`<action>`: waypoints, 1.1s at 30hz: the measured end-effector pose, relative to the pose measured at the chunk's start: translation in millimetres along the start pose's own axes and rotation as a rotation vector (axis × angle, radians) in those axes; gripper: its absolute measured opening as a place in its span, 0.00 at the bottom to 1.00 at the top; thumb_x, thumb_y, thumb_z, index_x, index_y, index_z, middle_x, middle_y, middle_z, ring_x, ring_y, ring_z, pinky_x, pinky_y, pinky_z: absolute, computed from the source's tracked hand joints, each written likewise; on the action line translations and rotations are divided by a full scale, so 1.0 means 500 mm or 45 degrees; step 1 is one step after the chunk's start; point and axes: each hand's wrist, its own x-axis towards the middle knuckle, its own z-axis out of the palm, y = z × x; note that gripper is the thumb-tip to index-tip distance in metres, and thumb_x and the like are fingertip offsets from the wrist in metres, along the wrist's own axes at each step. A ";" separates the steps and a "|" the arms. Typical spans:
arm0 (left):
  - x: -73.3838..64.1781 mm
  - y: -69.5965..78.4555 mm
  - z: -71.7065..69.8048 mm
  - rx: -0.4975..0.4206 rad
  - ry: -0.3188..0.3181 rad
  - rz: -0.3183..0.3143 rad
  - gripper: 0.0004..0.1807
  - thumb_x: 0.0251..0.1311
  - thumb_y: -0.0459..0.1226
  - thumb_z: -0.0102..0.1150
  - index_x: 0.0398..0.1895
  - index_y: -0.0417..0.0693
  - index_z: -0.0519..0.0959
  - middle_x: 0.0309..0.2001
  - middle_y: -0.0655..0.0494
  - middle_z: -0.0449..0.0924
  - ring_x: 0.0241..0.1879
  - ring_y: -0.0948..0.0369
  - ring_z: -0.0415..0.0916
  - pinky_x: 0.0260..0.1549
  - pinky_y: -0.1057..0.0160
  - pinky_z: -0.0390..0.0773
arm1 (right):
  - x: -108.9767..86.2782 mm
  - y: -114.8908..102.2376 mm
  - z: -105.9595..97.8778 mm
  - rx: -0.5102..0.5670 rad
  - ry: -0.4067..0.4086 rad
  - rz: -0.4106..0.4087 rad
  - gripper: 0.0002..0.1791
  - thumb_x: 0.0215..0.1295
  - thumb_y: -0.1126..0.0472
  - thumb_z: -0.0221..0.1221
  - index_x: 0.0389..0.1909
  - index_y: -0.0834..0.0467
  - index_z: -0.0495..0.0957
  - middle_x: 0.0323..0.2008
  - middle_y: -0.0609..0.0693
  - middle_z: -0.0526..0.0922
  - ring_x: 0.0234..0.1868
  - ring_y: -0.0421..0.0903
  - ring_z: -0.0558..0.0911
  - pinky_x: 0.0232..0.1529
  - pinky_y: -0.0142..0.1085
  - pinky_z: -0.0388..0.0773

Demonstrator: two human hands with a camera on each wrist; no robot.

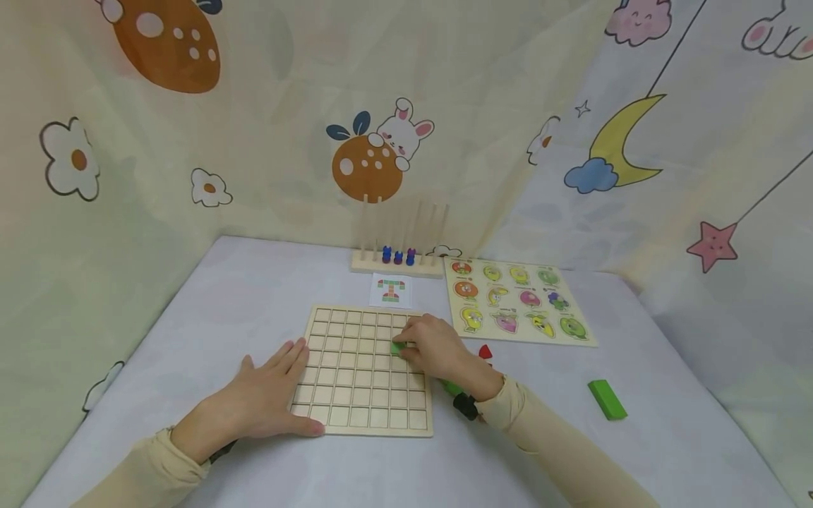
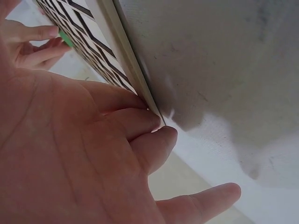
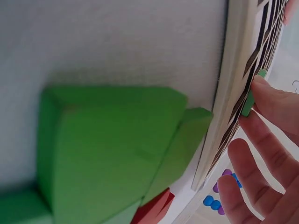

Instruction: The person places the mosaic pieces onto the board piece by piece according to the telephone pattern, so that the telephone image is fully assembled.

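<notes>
A square wooden grid board (image 1: 360, 379) lies flat on the table in the head view. My left hand (image 1: 263, 391) is spread along its left edge, the thumb at the front left corner. In the left wrist view its fingertips (image 2: 154, 120) touch the board's side. Over the right part of the grid, my right hand (image 1: 435, 347) pinches a small green block (image 1: 396, 348) between thumb and finger. The right wrist view shows this green block (image 3: 249, 103) at the grid surface, the other fingers loosely bent.
Beside the board's right edge, partly under my right wrist, are green blocks (image 3: 112, 149) and red pieces (image 1: 485, 351). A green block (image 1: 607, 400) lies farther right. Behind the board are a pattern card (image 1: 390, 291), a peg stand (image 1: 396, 264) with beads, and a fruit puzzle board (image 1: 521, 335).
</notes>
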 end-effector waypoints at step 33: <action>-0.003 0.002 -0.001 0.003 0.009 0.007 0.75 0.42 0.79 0.61 0.79 0.32 0.53 0.82 0.37 0.49 0.80 0.39 0.52 0.60 0.15 0.54 | 0.011 0.007 -0.005 0.102 -0.064 0.091 0.14 0.60 0.62 0.73 0.48 0.54 0.90 0.43 0.48 0.88 0.39 0.41 0.81 0.39 0.35 0.76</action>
